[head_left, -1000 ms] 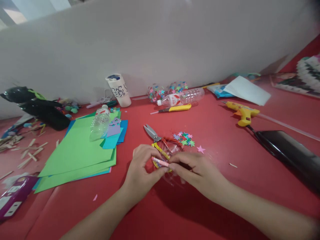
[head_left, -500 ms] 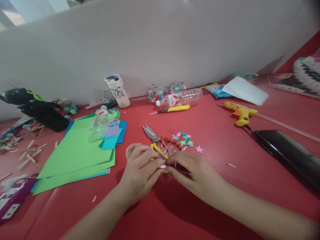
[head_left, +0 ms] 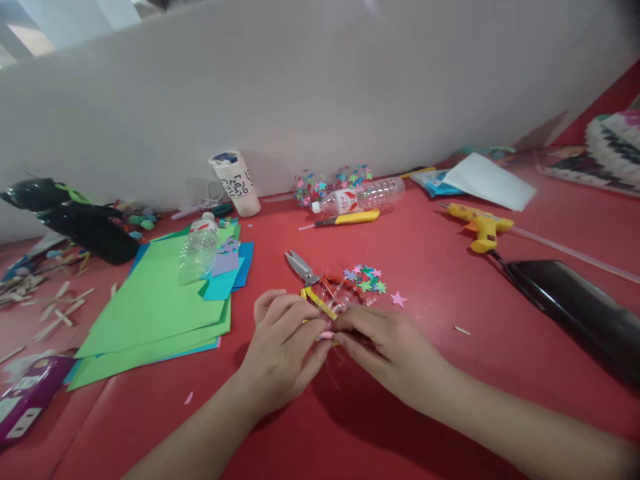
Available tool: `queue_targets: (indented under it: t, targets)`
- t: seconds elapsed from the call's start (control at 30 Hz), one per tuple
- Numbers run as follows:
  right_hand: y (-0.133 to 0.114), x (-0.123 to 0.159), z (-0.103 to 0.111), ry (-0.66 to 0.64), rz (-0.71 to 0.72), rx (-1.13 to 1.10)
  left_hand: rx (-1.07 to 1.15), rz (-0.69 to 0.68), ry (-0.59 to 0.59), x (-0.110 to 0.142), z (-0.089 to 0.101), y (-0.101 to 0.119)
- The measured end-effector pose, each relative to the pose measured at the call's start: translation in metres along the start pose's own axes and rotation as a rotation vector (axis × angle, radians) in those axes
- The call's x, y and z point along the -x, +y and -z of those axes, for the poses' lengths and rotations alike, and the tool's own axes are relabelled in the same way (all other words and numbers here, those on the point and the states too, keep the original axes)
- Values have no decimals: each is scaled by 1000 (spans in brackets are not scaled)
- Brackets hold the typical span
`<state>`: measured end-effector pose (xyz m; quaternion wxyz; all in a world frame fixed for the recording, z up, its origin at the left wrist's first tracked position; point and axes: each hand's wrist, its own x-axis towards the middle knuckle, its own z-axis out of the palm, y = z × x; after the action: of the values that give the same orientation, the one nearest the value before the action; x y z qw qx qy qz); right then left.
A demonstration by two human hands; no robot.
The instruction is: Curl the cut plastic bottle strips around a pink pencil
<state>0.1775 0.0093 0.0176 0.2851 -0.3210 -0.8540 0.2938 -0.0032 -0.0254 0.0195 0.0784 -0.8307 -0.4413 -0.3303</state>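
My left hand (head_left: 283, 347) and my right hand (head_left: 387, 350) meet over the red table (head_left: 350, 427), fingertips pinched together on a small pink piece (head_left: 326, 335). Just beyond them lie yellow-handled scissors (head_left: 306, 277) and a clear plastic piece with red trim (head_left: 337, 293). A heap of small coloured paper stars (head_left: 365, 277) sits behind my right hand, with one pink star (head_left: 399, 299) lying apart.
Green and blue paper sheets (head_left: 155, 307) with a clear bottle (head_left: 199, 248) lie at left. A yellow glue gun (head_left: 480, 227), a black case (head_left: 575, 307), a yellow cutter (head_left: 345, 218), a second bottle (head_left: 365, 195) and a white cup (head_left: 235, 181) stand further back. Wooden sticks (head_left: 55, 307) litter the far left.
Both hands have closed more tightly on the pink piece, so less of it shows. The view has shifted slightly.
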Motion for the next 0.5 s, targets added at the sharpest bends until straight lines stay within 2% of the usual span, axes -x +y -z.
queue_targets:
  t: [0.23, 0.37, 0.5]
  targets:
    - [-2, -1, 0, -62, -117, -42, 105, 26, -21, 0, -1, -2]
    - [-3, -4, 1, -81, -157, -68, 110, 26, -40, 0, -1, -4]
    - [-5, -5, 3, -78, -172, -74, 72, 14, -4, 0, 0, -3]
